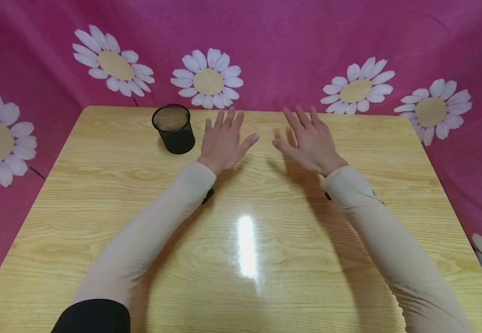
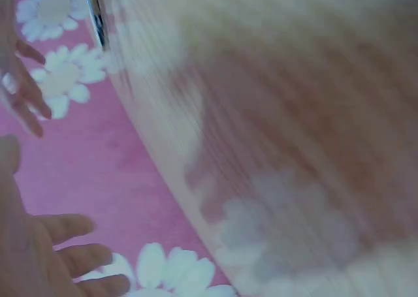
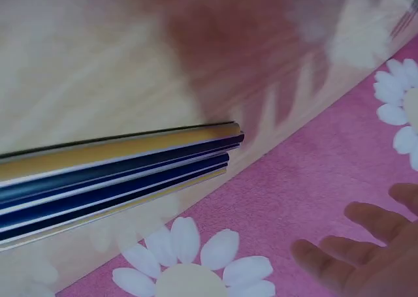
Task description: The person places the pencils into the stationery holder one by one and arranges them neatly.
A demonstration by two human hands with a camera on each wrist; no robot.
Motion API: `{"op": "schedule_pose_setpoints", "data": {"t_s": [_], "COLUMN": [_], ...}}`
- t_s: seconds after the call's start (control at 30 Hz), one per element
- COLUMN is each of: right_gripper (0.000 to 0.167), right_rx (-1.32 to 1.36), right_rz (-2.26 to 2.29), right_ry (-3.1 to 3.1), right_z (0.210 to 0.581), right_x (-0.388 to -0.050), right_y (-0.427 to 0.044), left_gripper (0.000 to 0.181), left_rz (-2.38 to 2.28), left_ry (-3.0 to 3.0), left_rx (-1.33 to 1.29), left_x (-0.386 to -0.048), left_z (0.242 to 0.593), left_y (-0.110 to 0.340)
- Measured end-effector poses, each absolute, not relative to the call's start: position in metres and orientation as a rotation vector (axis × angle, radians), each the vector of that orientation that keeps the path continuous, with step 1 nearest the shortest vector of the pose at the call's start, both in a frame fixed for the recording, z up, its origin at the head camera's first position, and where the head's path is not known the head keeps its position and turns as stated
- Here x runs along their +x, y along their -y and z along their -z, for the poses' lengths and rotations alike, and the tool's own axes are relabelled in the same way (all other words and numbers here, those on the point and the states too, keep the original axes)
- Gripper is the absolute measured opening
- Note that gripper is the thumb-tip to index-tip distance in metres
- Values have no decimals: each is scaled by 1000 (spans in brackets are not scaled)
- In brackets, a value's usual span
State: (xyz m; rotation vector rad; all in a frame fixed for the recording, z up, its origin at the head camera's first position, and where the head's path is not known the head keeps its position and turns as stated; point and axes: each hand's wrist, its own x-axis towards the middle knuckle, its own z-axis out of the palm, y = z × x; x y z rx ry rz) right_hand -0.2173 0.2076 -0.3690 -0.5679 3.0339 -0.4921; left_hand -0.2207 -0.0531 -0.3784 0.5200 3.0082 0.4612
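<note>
Person's left grip (image 1: 224,143) and right grip (image 1: 312,141), both bare hands, are wide and empty: fingers extended, thumbs out toward each other, palms down over the far half of the tabletop (image 1: 287,296). Shadows set apart from the hands suggest both are raised. Key relation: the black mesh cup (image 1: 178,138) stands near the far edge, just left of the left grip and not touching it; its long axis is upright, mouth up. Left grip is the nearer; the right is well apart. Cup looks cylindrical, with a thin dark rim and see-through upper wall, its lower part darker. Right wrist view also shows a bundle of slender, straight items (image 3: 124,170), striped yellow, dark blue and silver, lying side by side, long axis slanted to the tabletop edge. Judged nearer the right grip; the head view does not clearly show it, so exact position and support cannot be told. Pink cloth (image 1: 282,55) printed with white daisies hangs beyond the far edge.
</note>
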Motion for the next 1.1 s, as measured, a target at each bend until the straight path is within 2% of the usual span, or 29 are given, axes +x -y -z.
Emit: {"op": "schedule_pose_setpoints", "data": {"t_s": [0.3, 0.5, 0.7, 0.8, 0.9, 0.97, 1.1], "right_gripper": [90, 85, 74, 62, 48, 41, 32], "right_rx": [-580, -560, -606, -634, -634, -610, -554], "right_rz": [498, 478, 459, 457, 450, 431, 370], "right_ry": [-2997, -3013, -3126, -3189, -3229, -3243, -3249], "right_z": [373, 379, 387, 391, 394, 395, 396], "right_x": [-170, -146, -136, -138, -141, -143, -147], "right_y": [-231, -254, -276, -283, -286, -287, -290], "left_gripper": [75, 54, 27, 24, 32, 46, 86], "left_rz": [-661, -966, -1426, -1664, -1864, -1988, -2230], "left_ry": [-2935, -3022, -3340, -3479, -3542, -3485, -3085], "left_rx": [600, 618, 798, 800, 638, 471, 241], "left_x": [-168, -141, -137, -146, -159, -168, -181], "left_z": [377, 379, 380, 379, 379, 380, 386], "left_y": [88, 123, 158, 172, 185, 194, 211]}}
